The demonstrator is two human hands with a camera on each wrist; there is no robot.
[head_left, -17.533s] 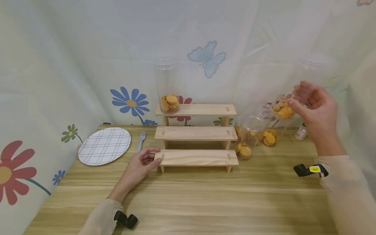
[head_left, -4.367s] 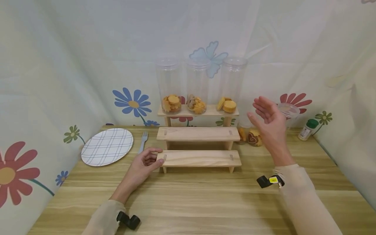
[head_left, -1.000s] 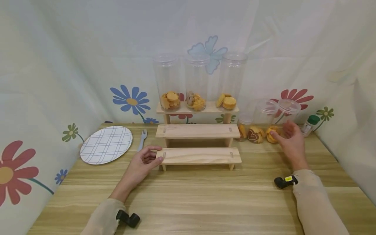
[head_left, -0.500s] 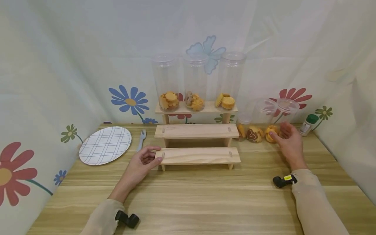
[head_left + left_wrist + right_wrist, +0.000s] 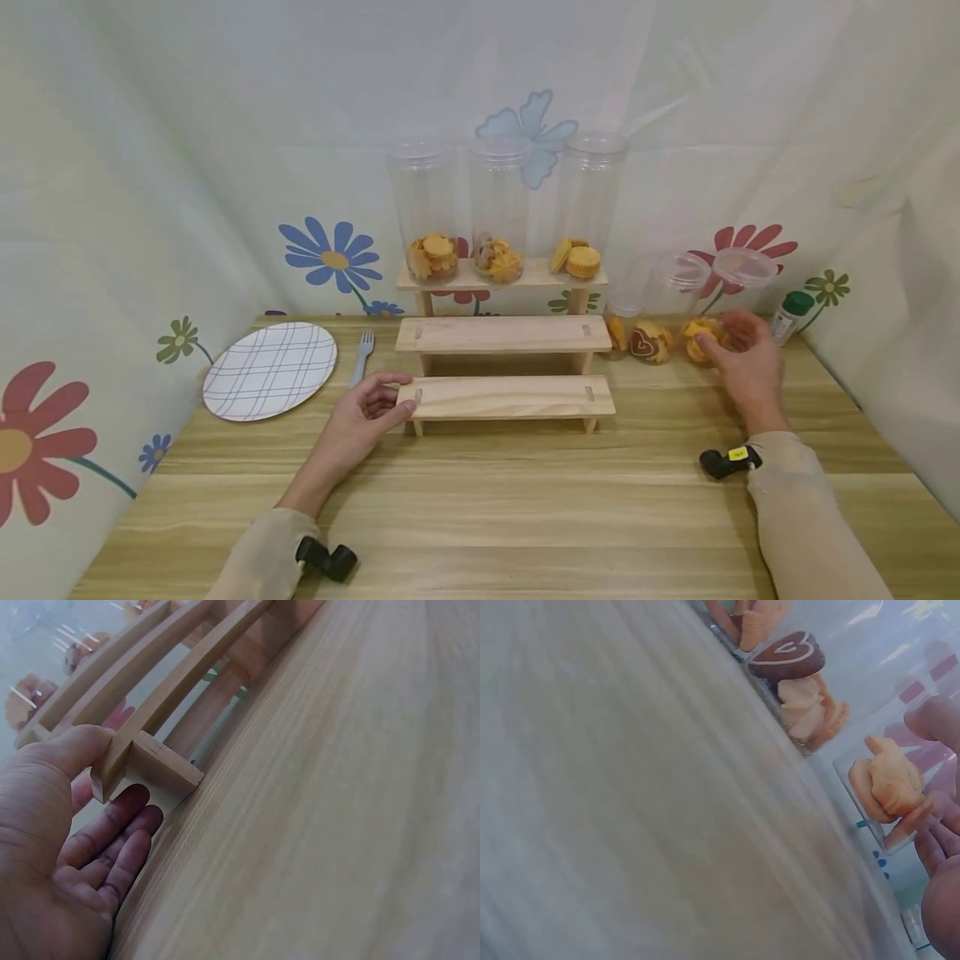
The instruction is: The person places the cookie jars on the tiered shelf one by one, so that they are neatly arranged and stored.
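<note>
While the head view shows the left hand (image 5: 358,421) pinching the left end of the lowest board on a three-tier, pale wooden stand (image 5: 504,333), the right hand (image 5: 750,371) holds a tall, clear plastic jar (image 5: 729,293) of golden biscuits to the stand's right. On the stand's top tier, three upright, clear, cylindrical jars (image 5: 500,200) contain, from left to right, golden biscuits, brownish and golden pieces, and round, ridged, yellow biscuits. Between the stand and the held jar are a shorter clear jar (image 5: 622,315) with golden pieces and a taller one with a brown, white-lined heart biscuit (image 5: 642,342).

From the left wrist, fingers curl beneath the stand's board, thumb above.

From the right wrist, thumb and fingers curve around the held jar.
</note>
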